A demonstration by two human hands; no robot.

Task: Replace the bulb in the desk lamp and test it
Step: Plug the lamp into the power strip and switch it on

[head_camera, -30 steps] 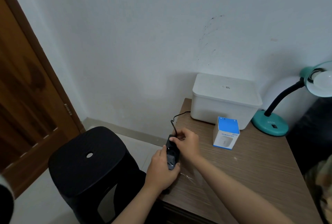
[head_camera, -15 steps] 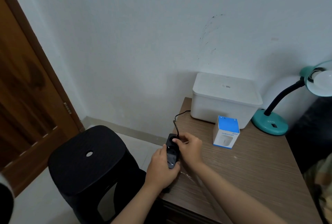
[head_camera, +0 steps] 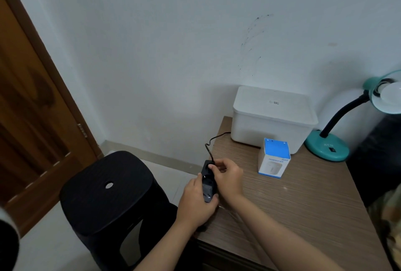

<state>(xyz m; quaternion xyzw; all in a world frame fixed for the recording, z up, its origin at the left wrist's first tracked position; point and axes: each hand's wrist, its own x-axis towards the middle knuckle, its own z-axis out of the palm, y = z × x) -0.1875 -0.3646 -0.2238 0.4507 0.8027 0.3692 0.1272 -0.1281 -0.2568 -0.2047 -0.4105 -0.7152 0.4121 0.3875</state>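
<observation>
At the far left stood a brown wooden door [head_camera: 32,118], and beside it a white wall [head_camera: 173,42] ran across the back of the room. In front of the wall, on the floor, sat a black plastic stool [head_camera: 104,190] with a small round hole in its seat, just beside the left edge of the wooden bench [head_camera: 303,216].

At that edge the person's left hand [head_camera: 195,203] was curled around the near end of a black power strip [head_camera: 208,180], with the thumb laid along its left side. The right hand [head_camera: 227,178] came in from the other side, its fingers bent and pinching a black plug [head_camera: 211,166] at the far end of the strip. Whether the plug was fully seated could not be told. From the plug a thin black cord [head_camera: 209,143] rose, looped and ran off toward a white lidded box [head_camera: 273,118] that stood against the wall at the back of the bench.

Just in front of the box stood a small white carton with a blue top [head_camera: 274,157], upright and well apart from the hands.

Further right, at the back corner of the bench, stood the desk lamp [head_camera: 327,147], on a round teal base with a black gooseneck arching up and to the right. A white bulb [head_camera: 390,94] sat in its teal shade, at the right edge of the view, unlit.
</observation>
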